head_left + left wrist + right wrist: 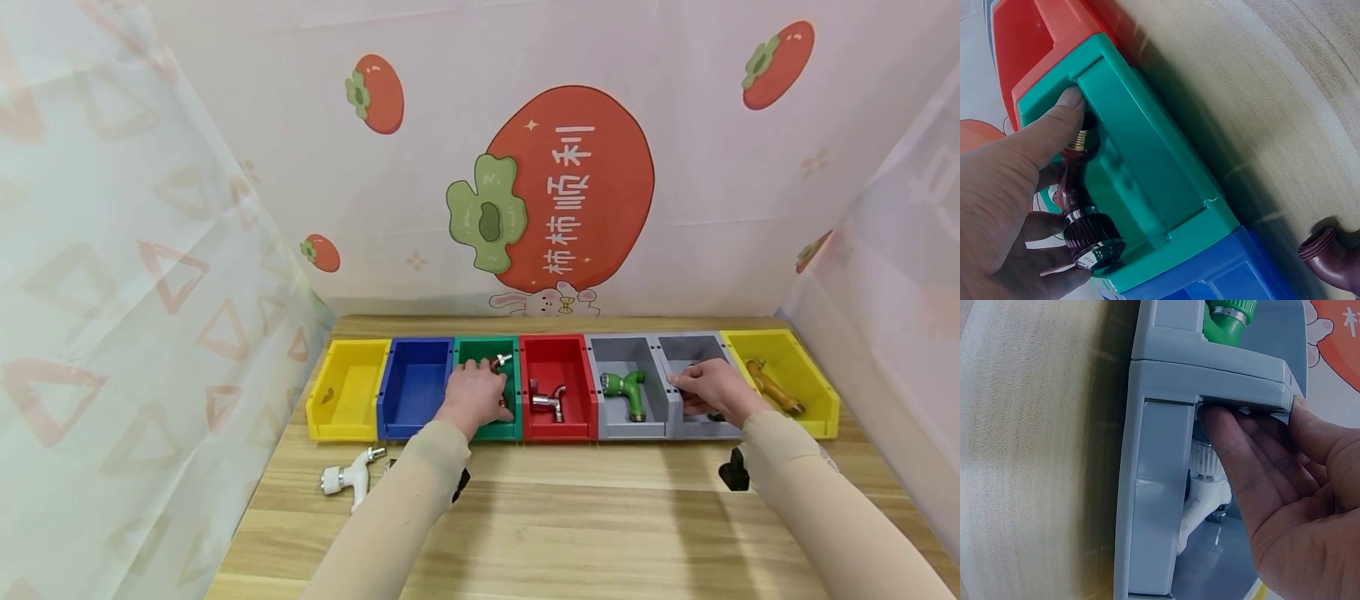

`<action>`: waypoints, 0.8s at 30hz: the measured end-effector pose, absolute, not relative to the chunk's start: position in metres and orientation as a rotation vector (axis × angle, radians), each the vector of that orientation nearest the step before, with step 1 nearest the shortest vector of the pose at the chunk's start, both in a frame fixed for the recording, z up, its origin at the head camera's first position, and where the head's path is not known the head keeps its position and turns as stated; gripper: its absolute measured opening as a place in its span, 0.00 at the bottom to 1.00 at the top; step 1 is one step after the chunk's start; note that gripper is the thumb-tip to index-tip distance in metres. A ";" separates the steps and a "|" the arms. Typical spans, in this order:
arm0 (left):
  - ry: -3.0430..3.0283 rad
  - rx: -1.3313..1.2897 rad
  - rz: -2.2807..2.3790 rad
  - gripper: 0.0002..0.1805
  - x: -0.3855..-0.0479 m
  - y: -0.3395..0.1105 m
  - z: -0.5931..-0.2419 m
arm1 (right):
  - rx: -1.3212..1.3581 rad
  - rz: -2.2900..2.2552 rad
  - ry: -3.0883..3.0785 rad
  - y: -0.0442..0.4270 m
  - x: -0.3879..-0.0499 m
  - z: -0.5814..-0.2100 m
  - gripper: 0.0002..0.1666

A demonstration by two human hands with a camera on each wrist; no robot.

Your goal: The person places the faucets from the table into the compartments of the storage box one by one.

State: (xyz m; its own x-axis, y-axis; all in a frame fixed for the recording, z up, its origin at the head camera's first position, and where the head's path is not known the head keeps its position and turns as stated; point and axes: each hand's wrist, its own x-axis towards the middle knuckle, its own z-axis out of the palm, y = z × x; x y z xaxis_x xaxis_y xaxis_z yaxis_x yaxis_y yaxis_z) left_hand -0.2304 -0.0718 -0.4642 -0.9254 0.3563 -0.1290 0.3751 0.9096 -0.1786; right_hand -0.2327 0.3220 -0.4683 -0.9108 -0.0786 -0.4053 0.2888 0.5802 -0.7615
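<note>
My left hand (474, 396) reaches into the green bin (491, 431). In the left wrist view its thumb and fingers curl round a dark maroon tap (1075, 187) with a ribbed knob. My right hand (712, 387) is inside the right grey bin (701, 429). Its thumb lies at the rim of the dividing wall, while the fingers extend down inside, close to a white tap (1207, 494) with dark parts. Whether the fingertips touch that tap, I cannot tell. A second grey bin holds a green tap (630, 392).
A red bin (558, 433) holds a chrome tap (547, 402); the right yellow bin (817, 408) holds an orange-brown tap (776, 387). Left stand a blue bin (420, 367) and another yellow bin (348, 383). On the table lie a white tap (348, 477) and a black piece (735, 471).
</note>
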 end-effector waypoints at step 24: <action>2.893 0.568 -0.325 0.36 -0.230 -0.073 -0.469 | 0.186 -1.272 2.412 0.322 -0.233 -0.469 0.22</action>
